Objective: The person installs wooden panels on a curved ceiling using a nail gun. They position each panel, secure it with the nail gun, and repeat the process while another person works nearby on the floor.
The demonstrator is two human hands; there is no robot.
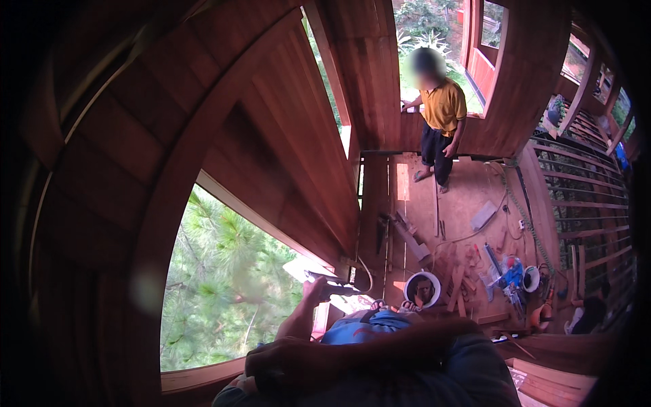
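Note:
My left hand [312, 292] grips a grey and dark tool [336, 288] beside the lower edge of the window opening [217, 359]; a pale cord or hose [368, 278] curves near the tool, though I cannot tell if they connect. My right forearm lies across my blue clothing. My right hand [268, 361] is in shadow with its fingers bent; what it holds, if anything, is hidden. Just past my sandalled feet [376, 305] stands a white bucket [432, 279] with dark pieces inside.
A person [441, 108] in a yellow shirt stands across the wooden floor [461, 176] by a window. Wood offcuts [458, 288], a grey board [483, 215], hoses, a blue plastic heap [508, 264] and another bucket [531, 278] lie around. Slatted framing [590, 203] opens at right.

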